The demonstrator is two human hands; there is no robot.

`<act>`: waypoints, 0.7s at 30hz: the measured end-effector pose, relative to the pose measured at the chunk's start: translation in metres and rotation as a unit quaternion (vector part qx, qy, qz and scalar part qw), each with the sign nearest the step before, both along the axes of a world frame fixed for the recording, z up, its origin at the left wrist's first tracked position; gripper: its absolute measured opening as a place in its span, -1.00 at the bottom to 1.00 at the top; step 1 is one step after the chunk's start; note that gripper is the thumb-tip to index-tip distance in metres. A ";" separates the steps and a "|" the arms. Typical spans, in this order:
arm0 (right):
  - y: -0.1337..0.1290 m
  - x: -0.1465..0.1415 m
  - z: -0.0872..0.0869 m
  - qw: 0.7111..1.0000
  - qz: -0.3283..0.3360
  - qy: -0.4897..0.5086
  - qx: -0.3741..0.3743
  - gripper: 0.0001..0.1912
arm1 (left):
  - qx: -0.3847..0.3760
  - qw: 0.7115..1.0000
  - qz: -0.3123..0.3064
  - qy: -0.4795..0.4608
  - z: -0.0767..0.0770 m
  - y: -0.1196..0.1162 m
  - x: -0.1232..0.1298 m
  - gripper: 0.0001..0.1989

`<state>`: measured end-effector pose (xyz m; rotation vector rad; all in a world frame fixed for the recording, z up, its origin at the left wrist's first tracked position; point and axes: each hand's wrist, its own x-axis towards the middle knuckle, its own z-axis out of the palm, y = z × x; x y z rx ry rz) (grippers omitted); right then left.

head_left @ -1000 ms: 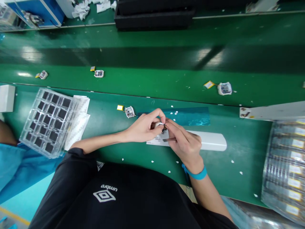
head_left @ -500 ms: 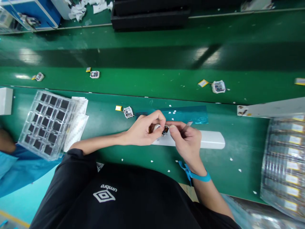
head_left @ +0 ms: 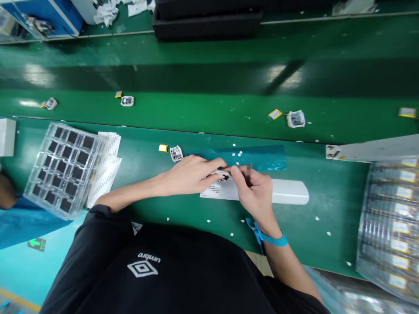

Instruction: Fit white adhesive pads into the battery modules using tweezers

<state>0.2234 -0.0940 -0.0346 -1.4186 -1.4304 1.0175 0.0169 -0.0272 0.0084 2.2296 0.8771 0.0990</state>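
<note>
Between my hands, over a white printed sheet (head_left: 288, 191), is a small white device (head_left: 223, 174) with dark parts inside. My left hand (head_left: 191, 174) has its fingers closed round the device's left side, back of the hand up. My right hand (head_left: 255, 187) pinches the device's right edge between thumb and finger, and a thin grey tool (head_left: 249, 171) sticks up between its fingers. Fingers hide most of the device. A blue film strip (head_left: 265, 158) lies just beyond my hands. To the left of it is a white housing (head_left: 176, 153) with a yellow-edged battery (head_left: 163, 148).
Clear trays with black squares (head_left: 62, 165) stand at left on printed papers (head_left: 109, 174). Stacked trays (head_left: 389, 226) are at right, near a white bar (head_left: 376, 148). More housings (head_left: 296, 118) lie on the green belt (head_left: 203, 104). A co-worker's arm (head_left: 6, 192) shows at far left.
My left hand has turned over the device, its fingers flatter, and the device is tilted. Housings on the belt have shifted slightly left. The co-worker's arm has moved a little.
</note>
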 end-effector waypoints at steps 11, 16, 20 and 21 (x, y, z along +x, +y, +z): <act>0.005 0.013 0.001 0.990 0.054 -0.113 0.067 -0.30 | 0.098 0.971 -0.211 0.058 -0.001 0.009 -0.004 -0.78; 0.007 0.021 -0.002 0.985 0.091 -0.141 0.043 -0.31 | 0.101 0.958 -0.263 0.051 -0.010 0.007 -0.005 -0.76; 0.008 0.023 -0.005 0.983 0.114 -0.141 0.017 -0.31 | 0.085 0.955 -0.271 0.085 -0.013 0.006 -0.002 -0.73; 0.008 0.023 -0.006 0.983 0.116 -0.139 0.012 -0.30 | 0.088 0.955 -0.269 0.092 -0.013 0.006 -0.001 -0.74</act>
